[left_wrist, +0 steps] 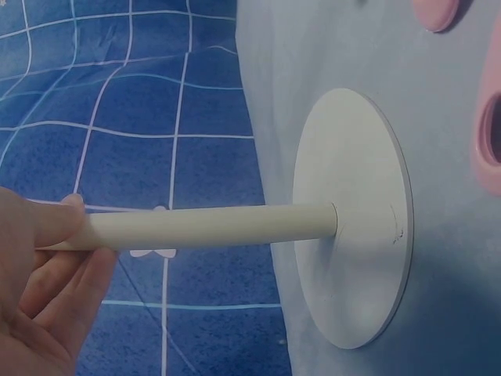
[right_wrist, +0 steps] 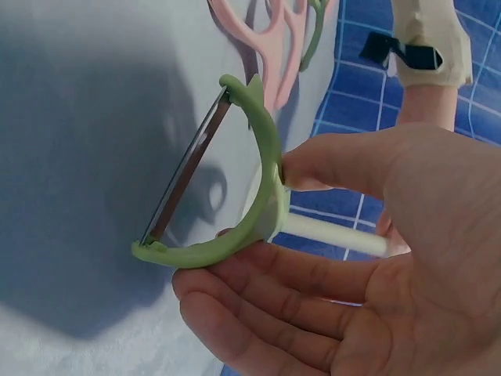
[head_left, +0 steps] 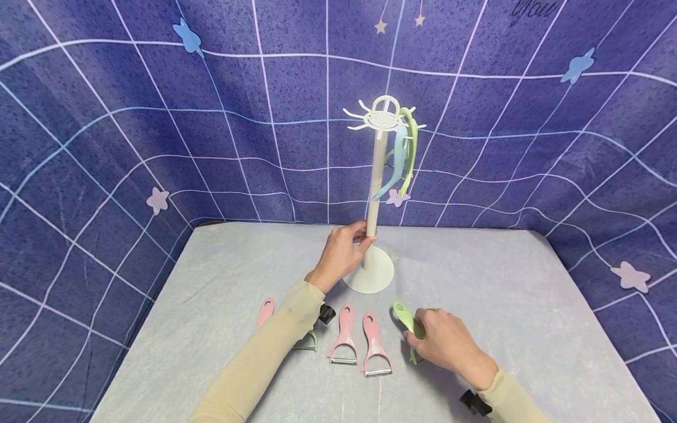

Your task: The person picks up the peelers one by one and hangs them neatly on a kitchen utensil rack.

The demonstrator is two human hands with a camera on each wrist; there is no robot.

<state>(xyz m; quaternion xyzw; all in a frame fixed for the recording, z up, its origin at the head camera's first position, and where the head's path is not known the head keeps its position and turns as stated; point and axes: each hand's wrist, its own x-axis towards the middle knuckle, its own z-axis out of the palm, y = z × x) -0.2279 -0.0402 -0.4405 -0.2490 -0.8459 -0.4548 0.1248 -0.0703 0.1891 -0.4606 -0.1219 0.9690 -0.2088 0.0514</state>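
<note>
My left hand (head_left: 341, 251) grips the lower pole (left_wrist: 211, 227) of a white hook stand, thumb on one side and fingers on the other. The stand's round base (head_left: 378, 273) rests on the table. On its right-hand hooks hang a light blue peeler (head_left: 398, 158) and a green peeler (head_left: 412, 155). To the right of the base, my right hand (head_left: 449, 343) pinches another green peeler (head_left: 404, 313) between thumb and fingers. In the right wrist view that peeler's curved head (right_wrist: 268, 149) and metal blade (right_wrist: 184, 172) appear just off the tabletop.
Two pink peelers (head_left: 345, 323) (head_left: 371, 332) lie in front of the stand. Left of them, my sleeve (head_left: 275, 341) partly covers another pink handle (head_left: 266, 308) and a green peeler head (head_left: 315, 339). A purple-blue curtain (head_left: 254, 141) with stars surrounds the grey-covered table (head_left: 227, 258).
</note>
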